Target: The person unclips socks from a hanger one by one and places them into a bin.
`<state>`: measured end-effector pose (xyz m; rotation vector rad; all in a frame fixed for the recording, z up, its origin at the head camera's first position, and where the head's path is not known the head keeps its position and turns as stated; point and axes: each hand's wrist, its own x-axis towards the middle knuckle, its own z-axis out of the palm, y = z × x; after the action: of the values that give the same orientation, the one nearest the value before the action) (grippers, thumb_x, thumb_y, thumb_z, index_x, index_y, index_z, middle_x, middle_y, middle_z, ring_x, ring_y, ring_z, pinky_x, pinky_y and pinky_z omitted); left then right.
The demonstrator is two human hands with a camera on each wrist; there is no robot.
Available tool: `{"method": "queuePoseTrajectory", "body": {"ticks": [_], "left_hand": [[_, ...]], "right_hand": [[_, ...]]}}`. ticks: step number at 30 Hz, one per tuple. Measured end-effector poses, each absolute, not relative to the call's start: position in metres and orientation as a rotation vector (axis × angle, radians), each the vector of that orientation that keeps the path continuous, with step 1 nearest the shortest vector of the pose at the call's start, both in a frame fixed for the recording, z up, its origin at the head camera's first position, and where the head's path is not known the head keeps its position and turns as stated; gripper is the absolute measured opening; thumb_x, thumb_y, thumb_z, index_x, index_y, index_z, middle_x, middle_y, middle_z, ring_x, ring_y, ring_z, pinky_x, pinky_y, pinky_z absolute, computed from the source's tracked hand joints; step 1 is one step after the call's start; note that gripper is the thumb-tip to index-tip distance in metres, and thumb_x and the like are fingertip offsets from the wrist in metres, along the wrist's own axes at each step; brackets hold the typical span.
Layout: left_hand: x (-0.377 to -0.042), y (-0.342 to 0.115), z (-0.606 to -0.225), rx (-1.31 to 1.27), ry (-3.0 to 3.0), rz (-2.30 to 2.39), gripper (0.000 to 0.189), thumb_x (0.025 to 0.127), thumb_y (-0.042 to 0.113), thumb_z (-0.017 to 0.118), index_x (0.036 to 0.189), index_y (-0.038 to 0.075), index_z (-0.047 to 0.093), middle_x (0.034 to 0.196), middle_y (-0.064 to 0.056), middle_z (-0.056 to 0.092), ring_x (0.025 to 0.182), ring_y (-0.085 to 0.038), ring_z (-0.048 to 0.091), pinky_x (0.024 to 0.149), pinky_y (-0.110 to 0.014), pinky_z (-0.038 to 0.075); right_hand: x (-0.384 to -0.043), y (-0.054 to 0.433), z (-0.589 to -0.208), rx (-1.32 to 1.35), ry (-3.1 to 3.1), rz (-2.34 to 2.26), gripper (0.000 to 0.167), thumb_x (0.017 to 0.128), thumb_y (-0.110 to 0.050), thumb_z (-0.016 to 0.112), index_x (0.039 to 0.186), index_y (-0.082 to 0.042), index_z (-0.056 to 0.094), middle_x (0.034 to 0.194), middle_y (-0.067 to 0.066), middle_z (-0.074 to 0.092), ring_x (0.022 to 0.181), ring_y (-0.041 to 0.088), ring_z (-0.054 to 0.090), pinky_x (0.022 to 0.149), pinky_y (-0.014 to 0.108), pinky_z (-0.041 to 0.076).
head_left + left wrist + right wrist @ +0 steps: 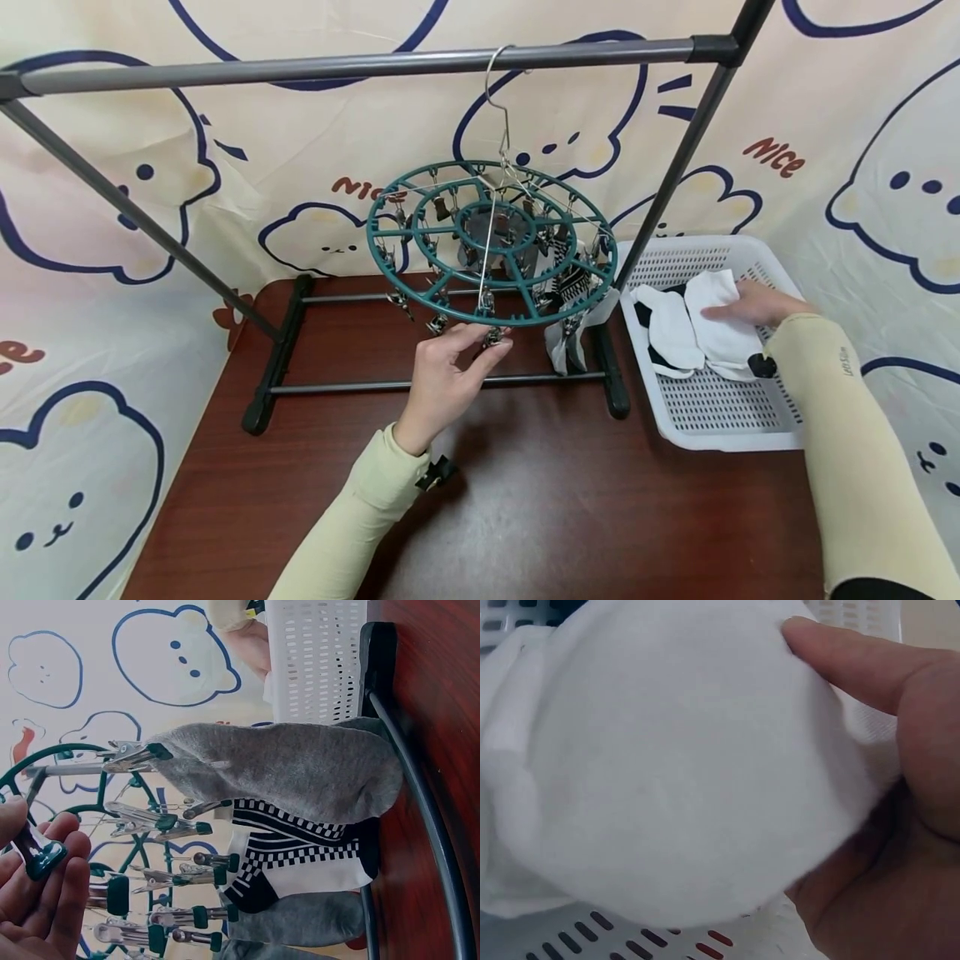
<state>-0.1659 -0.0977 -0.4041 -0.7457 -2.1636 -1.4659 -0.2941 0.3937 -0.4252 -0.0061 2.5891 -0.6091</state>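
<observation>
My left hand pinches a metal clip at the near rim of a round green drying hanger. In the left wrist view, the clip's green-coated tip shows between thumb and fingers. Inside the basket on the right, my right hand grips a white sock, thumb on top and the other fingers underneath, mostly hidden. Another white sock lies beside it, over dark fabric. A grey sock and a black-and-white patterned sock hang from the hanger's clips.
A dark metal rack carries the hanger by its hook. Its feet stand on the reddish-brown table. The white perforated basket stands right of the rack. Several bare clips dangle around the rings. A cartoon-printed cloth hangs behind.
</observation>
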Motion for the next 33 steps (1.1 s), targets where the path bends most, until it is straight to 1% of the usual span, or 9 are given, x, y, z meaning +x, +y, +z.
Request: {"method": "queuePoseTrajectory", "body": {"ticks": [7, 14, 19, 21, 24, 26, 29, 31, 33], "left_hand": [[-0.165, -0.098, -0.403, -0.753, -2.156, -1.466, 0.023, 0.092, 0.01, 0.079, 0.114, 0.007, 0.079, 0.106, -0.008, 0.08, 0.092, -0.014, 0.073, 0.074, -0.028, 0.054], [-0.165, -0.099, -0.402, -0.74, -2.155, -1.46, 0.022, 0.091, 0.01, 0.08, 0.112, 0.004, 0.079, 0.105, -0.007, 0.08, 0.086, -0.013, 0.07, 0.07, -0.027, 0.051], [-0.165, -0.1, -0.401, -0.734, -2.157, -1.45, 0.02, 0.091, 0.01, 0.08, 0.111, 0.007, 0.08, 0.102, -0.006, 0.08, 0.081, -0.012, 0.067, 0.067, -0.037, 0.054], [-0.166, -0.101, -0.402, -0.735, -2.158, -1.449, 0.02, 0.091, 0.01, 0.08, 0.111, 0.007, 0.08, 0.101, -0.006, 0.08, 0.079, -0.012, 0.065, 0.066, -0.041, 0.054], [-0.166, -0.101, -0.402, -0.736, -2.157, -1.446, 0.02, 0.091, 0.01, 0.08, 0.111, 0.004, 0.079, 0.101, -0.007, 0.08, 0.078, -0.012, 0.064, 0.065, -0.039, 0.053], [-0.166, -0.101, -0.401, -0.733, -2.155, -1.446, 0.021, 0.091, 0.009, 0.08, 0.111, 0.004, 0.079, 0.103, -0.007, 0.08, 0.081, -0.013, 0.067, 0.068, -0.036, 0.054], [-0.166, -0.1, -0.4, -0.725, -2.153, -1.449, 0.022, 0.091, 0.01, 0.08, 0.112, 0.005, 0.08, 0.104, -0.007, 0.08, 0.086, -0.014, 0.07, 0.072, -0.036, 0.056], [-0.166, -0.1, -0.4, -0.727, -2.149, -1.452, 0.022, 0.09, 0.009, 0.08, 0.112, 0.005, 0.08, 0.104, -0.007, 0.08, 0.086, -0.015, 0.07, 0.072, -0.037, 0.056], [-0.167, -0.1, -0.4, -0.729, -2.149, -1.454, 0.021, 0.09, 0.009, 0.08, 0.111, 0.004, 0.08, 0.102, -0.007, 0.08, 0.082, -0.014, 0.068, 0.069, -0.039, 0.055]], "right_hand": [[-0.297, 0.395, -0.432, 0.075, 2.585, -0.555, 0.103, 0.099, -0.061, 0.058, 0.149, 0.023, 0.024, 0.139, 0.045, 0.039, 0.118, 0.052, 0.047, 0.101, 0.065, 0.04], [-0.302, 0.399, -0.438, 0.076, 2.608, -0.528, 0.105, 0.099, -0.055, 0.06, 0.151, 0.024, 0.014, 0.15, 0.049, 0.022, 0.135, 0.063, 0.03, 0.114, 0.072, 0.026], [-0.304, 0.4, -0.443, 0.052, 2.652, -0.549, 0.097, 0.1, -0.045, 0.062, 0.154, 0.02, 0.013, 0.153, 0.048, 0.019, 0.141, 0.065, 0.021, 0.117, 0.073, 0.019], [-0.304, 0.398, -0.443, 0.033, 2.669, -0.575, 0.088, 0.1, -0.035, 0.063, 0.155, 0.017, 0.019, 0.153, 0.046, 0.024, 0.14, 0.063, 0.025, 0.116, 0.073, 0.021], [-0.303, 0.396, -0.441, 0.008, 2.687, -0.618, 0.083, 0.099, -0.02, 0.065, 0.157, 0.015, 0.017, 0.155, 0.045, 0.023, 0.142, 0.063, 0.024, 0.117, 0.072, 0.02], [-0.303, 0.394, -0.438, -0.001, 2.701, -0.644, 0.083, 0.097, -0.012, 0.065, 0.159, 0.011, 0.015, 0.156, 0.044, 0.023, 0.142, 0.062, 0.025, 0.116, 0.073, 0.021], [-0.303, 0.391, -0.436, -0.019, 2.717, -0.665, 0.095, 0.094, -0.006, 0.068, 0.164, 0.0, 0.004, 0.161, 0.041, 0.014, 0.144, 0.063, 0.02, 0.116, 0.074, 0.019], [-0.303, 0.39, -0.435, -0.052, 2.735, -0.657, 0.095, 0.092, -0.003, 0.07, 0.166, -0.005, 0.009, 0.163, 0.039, 0.016, 0.144, 0.063, 0.021, 0.115, 0.075, 0.019], [-0.302, 0.39, -0.437, -0.095, 2.753, -0.631, 0.086, 0.09, -0.001, 0.071, 0.162, -0.002, 0.024, 0.161, 0.038, 0.022, 0.144, 0.062, 0.023, 0.115, 0.074, 0.021]]}}
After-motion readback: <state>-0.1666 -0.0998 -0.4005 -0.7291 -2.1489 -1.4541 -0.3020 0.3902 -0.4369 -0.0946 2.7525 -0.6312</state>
